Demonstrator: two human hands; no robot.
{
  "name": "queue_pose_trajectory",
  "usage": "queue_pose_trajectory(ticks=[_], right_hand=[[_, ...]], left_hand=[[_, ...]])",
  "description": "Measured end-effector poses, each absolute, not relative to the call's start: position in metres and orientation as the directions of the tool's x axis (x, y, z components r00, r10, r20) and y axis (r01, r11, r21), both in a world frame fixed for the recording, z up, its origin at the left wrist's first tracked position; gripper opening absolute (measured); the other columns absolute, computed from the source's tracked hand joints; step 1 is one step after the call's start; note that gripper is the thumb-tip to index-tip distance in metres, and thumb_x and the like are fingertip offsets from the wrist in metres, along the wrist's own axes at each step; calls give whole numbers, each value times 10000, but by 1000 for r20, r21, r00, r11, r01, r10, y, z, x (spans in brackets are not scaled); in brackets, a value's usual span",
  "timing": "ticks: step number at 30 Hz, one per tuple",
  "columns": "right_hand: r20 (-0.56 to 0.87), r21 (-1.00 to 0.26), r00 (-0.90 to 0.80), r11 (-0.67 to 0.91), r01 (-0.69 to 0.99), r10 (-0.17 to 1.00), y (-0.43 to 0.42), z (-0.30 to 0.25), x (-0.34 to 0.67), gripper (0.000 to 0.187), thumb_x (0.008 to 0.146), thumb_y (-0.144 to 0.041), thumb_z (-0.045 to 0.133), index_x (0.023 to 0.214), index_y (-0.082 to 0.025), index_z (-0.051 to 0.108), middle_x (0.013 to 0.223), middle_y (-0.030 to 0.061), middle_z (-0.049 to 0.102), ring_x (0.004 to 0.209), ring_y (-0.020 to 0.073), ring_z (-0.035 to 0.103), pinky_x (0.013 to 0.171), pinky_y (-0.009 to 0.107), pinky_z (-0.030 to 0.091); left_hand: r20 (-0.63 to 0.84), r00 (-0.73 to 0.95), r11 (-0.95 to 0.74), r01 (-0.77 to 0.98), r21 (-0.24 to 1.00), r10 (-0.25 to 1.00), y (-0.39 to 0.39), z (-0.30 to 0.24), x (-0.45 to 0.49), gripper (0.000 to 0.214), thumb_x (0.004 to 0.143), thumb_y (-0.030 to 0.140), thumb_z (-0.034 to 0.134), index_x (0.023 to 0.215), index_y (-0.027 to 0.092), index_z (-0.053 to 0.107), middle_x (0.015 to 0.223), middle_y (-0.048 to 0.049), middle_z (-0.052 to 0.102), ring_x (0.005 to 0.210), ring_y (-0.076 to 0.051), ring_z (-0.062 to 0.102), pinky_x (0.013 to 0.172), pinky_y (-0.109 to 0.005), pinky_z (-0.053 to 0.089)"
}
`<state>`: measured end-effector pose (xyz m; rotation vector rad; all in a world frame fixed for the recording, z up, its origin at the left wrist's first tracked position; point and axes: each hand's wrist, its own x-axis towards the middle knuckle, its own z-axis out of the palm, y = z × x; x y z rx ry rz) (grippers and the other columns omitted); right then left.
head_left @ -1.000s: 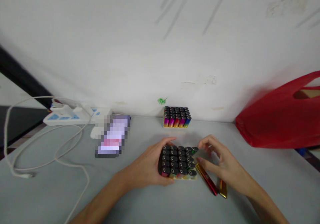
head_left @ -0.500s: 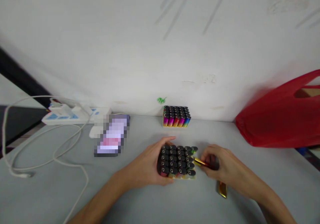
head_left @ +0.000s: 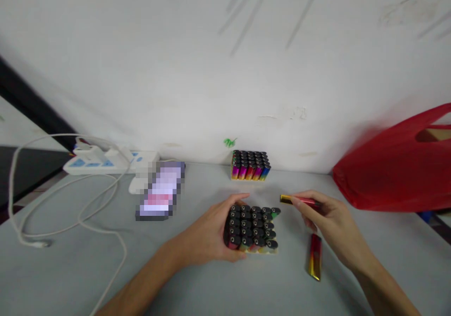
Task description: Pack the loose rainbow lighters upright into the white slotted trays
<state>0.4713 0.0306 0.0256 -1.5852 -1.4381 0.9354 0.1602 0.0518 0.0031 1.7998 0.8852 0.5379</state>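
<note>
Lighters with black tops stand packed in a tray at the middle of the table. My left hand is wrapped round the left side of this tray, thumb at the near edge and fingers at the far one. Just right of the tray, my right hand pinches a red and gold lighter, raised nearly level with its gold end pointing left. Below that hand a second red and gold lighter lies on the tabletop, its upper end close to the fingers.
Another block of colourful lighters stands against the wall. On the left are a phone, a white power strip and a looping white cable. A red bag sits at the right.
My right hand has drawn the lighter up and right, away from the tray's right side. The lighter on the table shows more fully now. The left hand keeps its hold.
</note>
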Motion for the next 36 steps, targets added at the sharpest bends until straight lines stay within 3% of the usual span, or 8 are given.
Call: queue_pose_trajectory(ticks=[5,9,13,20,26,30,36], right_hand=[[-40,-965,138,-75,253,990,31,22,476,445,861,-606,900,1030,-206,802,709,4,610,617,159,508,530,291,353],[-62,-994,135,-74,81,989,30,21,475,368,865,-508,928,1030,-220,770,730,-16,584,605,128,453,538,272,326],[-117,-993,100,-115,-29,988,29,23,471,369,915,-546,879,958,-216,718,695,-34,511,577,116,373,503,264,270],[-164,-971,-95,-144,189,982,28,31,487,440,974,-587,795,1177,-200,745,703,-10,611,617,157,500,546,279,385],[-104,-974,-215,-56,219,971,25,38,484,337,903,-504,896,957,-219,726,802,19,716,648,154,588,571,280,465],[-17,-947,-288,77,312,958,23,40,477,262,978,-493,826,1066,-248,853,984,79,779,856,239,710,718,384,582],[-4,-885,-348,159,437,937,22,38,469,229,1033,-488,762,1124,-320,888,973,63,744,891,252,715,751,425,571]], left_hand=[[-38,629,-208,314,926,777,53,3,160,1173,673,201,984,1685,293,399,1546,-119,657,1378,-385,661,1248,-545,480],[-39,630,-221,330,918,776,53,4,160,1178,672,202,983,1689,296,396,1566,-121,641,1416,-398,631,1253,-546,469],[-37,626,-219,327,919,779,52,3,160,1177,672,197,981,1688,293,396,1596,-128,620,1458,-406,601,1261,-540,465],[-49,625,-198,320,926,779,51,3,161,1167,685,197,972,1688,281,382,1524,-118,678,1384,-381,662,1251,-531,480],[-46,627,-206,323,924,778,51,2,160,1182,689,214,984,1696,284,369,1556,-125,656,1423,-388,637,1282,-548,445],[-29,629,-220,313,924,777,52,1,159,1185,674,189,984,1691,297,384,1546,-118,660,1425,-392,636,1268,-542,464],[-38,635,-211,312,926,772,53,2,160,1180,679,173,974,1688,298,375,1517,-110,679,1373,-366,675,1265,-529,469]])
